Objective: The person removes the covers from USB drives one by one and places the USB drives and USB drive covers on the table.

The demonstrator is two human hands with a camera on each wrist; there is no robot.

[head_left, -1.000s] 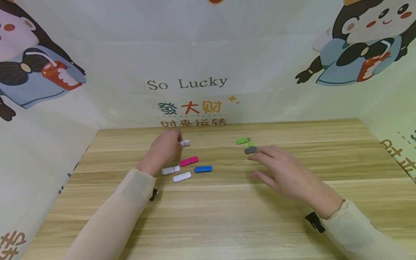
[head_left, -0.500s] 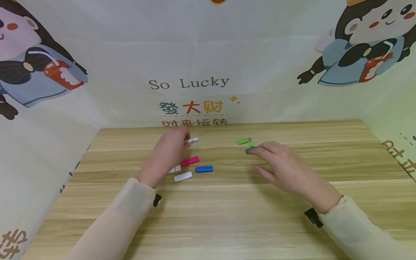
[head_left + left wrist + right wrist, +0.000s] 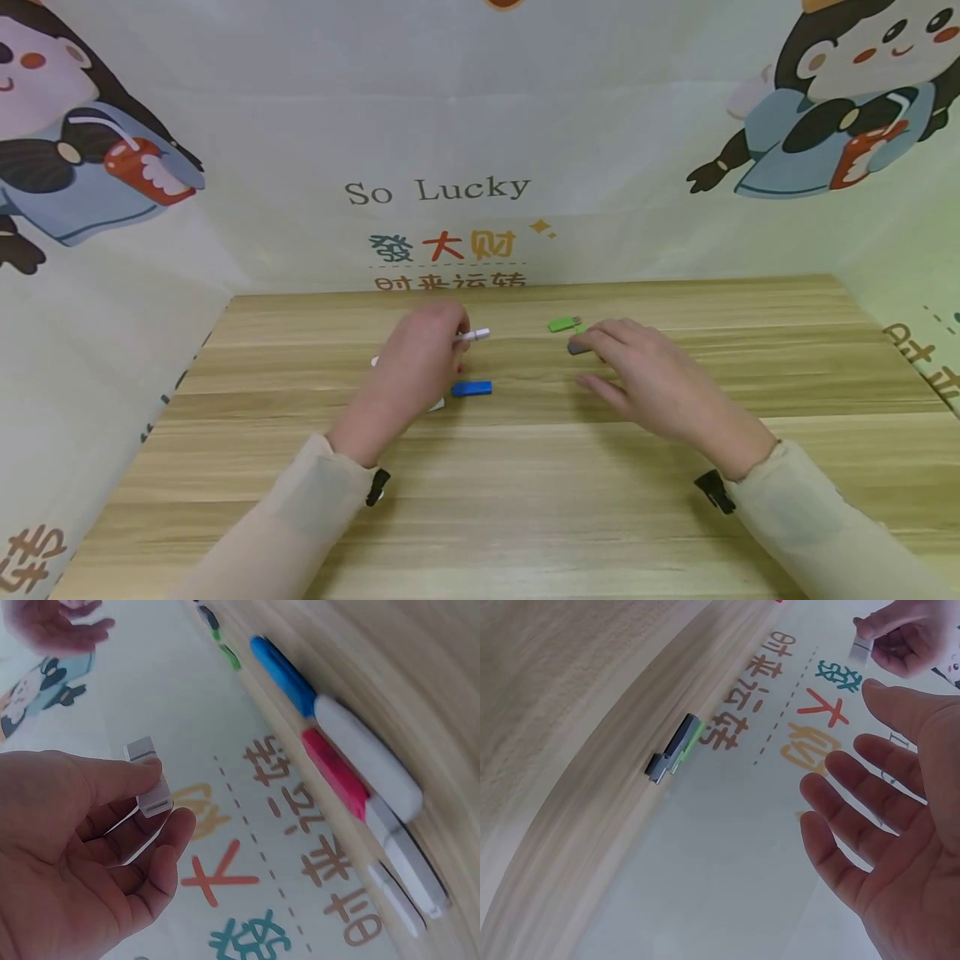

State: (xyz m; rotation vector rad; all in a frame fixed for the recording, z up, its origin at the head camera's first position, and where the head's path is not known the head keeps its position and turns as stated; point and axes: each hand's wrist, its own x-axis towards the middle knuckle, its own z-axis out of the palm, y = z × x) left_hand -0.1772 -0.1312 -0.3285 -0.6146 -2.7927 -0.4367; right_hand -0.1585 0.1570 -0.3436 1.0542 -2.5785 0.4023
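My left hand [image 3: 423, 358] pinches a white USB flash drive [image 3: 474, 335] between thumb and fingers, its capped end pointing right. In the left wrist view the thumb lies across the drive [image 3: 154, 784], raised off the table. Relaxed and with nothing in its grasp, my right hand [image 3: 652, 379] hovers with fingers spread beside a dark grey USB drive [image 3: 577, 347]. In the right wrist view that grey drive [image 3: 681, 736] lies next to a green one [image 3: 690, 748], apart from the fingers.
A blue flash drive [image 3: 472, 388] lies right of the left forearm. Under the left hand are a pink drive [image 3: 335, 774] and several white ones [image 3: 367, 754], mostly hidden from the head view. The green drive [image 3: 564, 324] sits farther back, near the printed backdrop [image 3: 637, 167].
My left hand has lifted the white flash drive and carried it right and slightly nearer, now covering the pink and white drives. My right hand has shifted a little left, overlapping the grey drive.
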